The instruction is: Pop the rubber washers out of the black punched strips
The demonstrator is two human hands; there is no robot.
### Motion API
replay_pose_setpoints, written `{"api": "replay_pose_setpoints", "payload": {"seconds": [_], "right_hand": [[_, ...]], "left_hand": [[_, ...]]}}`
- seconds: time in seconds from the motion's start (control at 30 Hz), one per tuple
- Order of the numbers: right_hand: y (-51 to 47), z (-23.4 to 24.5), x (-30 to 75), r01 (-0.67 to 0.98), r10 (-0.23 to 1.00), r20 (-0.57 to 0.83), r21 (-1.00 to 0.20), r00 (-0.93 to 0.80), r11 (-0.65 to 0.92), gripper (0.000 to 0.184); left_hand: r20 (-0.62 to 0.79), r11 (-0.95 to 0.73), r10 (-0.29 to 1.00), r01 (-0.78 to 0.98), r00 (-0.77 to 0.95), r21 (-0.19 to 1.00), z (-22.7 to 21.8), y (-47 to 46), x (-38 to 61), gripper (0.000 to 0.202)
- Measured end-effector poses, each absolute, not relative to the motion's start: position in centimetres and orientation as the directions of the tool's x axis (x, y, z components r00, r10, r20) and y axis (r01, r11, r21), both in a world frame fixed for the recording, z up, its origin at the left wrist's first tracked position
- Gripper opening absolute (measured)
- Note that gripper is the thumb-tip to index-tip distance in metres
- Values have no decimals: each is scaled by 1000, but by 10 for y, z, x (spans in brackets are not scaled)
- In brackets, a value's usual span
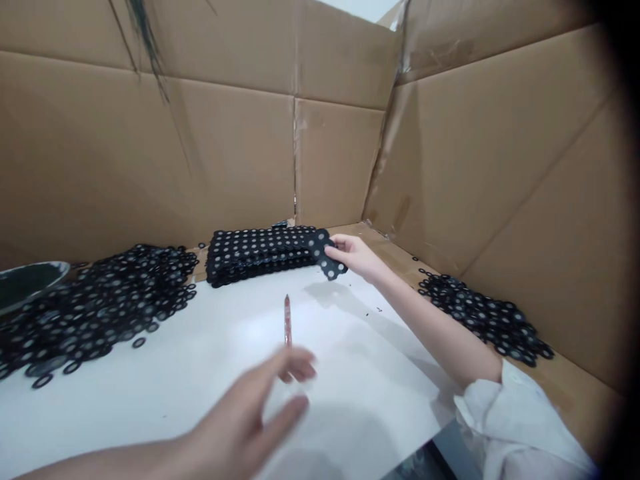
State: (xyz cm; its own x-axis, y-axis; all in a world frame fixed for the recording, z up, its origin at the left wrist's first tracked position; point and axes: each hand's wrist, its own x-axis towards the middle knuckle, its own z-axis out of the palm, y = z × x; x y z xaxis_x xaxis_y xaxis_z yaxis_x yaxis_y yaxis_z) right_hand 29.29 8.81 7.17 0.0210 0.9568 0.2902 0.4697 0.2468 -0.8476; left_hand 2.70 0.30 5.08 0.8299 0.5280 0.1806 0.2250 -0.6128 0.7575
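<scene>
My right hand (pixel 356 257) reaches far forward and pinches the near end of a black punched sheet (pixel 325 257) at the right end of a stack of such sheets (pixel 260 255). My left hand (pixel 260 407) hovers low over the white sheet (pixel 150 393), blurred, its fingers apart and holding nothing. A thin reddish pen-like tool (pixel 287 320) lies on the white sheet just beyond my left fingertips.
A large heap of black rings (pixel 100 300) covers the left side. A smaller heap of rings (pixel 485 317) lies on the cardboard at right. A dark bowl (pixel 27 280) sits at the far left edge. Cardboard walls (pixel 325 133) enclose the back and right.
</scene>
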Motion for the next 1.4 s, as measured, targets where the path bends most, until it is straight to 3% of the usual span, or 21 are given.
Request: {"api": "replay_pose_setpoints", "payload": {"seconds": [0.07,0.17,0.2,0.27,0.33,0.4,0.47,0.57,0.67,0.83,1.1,1.27,1.4], "right_hand": [[65,69,255,314,937,325,-883,-125,348,17],[38,54,205,383,846,482,-755,-227,532,11],[33,46,191,459,782,562,-638,-271,618,8],[27,31,169,577,599,663,-297,-449,761,12],[26,17,155,570,430,635,20,-642,821,19],[28,8,149,537,379,564,140,-734,832,25],[32,3,152,594,474,511,93,-717,799,35],[40,-2,169,780,726,362,7,-585,625,21],[48,-10,187,848,835,162,32,-526,529,22],[51,-14,196,856,855,55,-2,-516,517,18],[49,-12,206,841,874,24,-262,-486,474,18],[49,-9,209,834,879,-22,-327,-476,444,15],[46,-5,206,860,877,-36,-219,-479,460,14]], "left_hand": [[106,-366,739,264,665,892,54,8,14,33],[-107,51,853,122,511,991,54,13,-4,43],[-161,147,847,68,506,987,52,12,-9,46],[-211,241,850,1,483,971,47,9,-18,42],[-189,205,893,4,409,979,40,5,-26,30],[-130,120,937,49,326,992,32,5,-33,23],[-94,70,961,98,259,993,23,8,-41,23],[-85,63,979,125,186,990,8,18,-48,23],[-83,64,984,122,155,990,-3,28,-51,28],[-20,-3,994,214,104,977,-14,34,-58,40],[108,-95,994,417,-9,904,-17,42,-62,21],[31,-17,999,290,-43,957,-16,45,-61,24],[-109,90,986,147,123,985,-12,39,-58,28]]}}
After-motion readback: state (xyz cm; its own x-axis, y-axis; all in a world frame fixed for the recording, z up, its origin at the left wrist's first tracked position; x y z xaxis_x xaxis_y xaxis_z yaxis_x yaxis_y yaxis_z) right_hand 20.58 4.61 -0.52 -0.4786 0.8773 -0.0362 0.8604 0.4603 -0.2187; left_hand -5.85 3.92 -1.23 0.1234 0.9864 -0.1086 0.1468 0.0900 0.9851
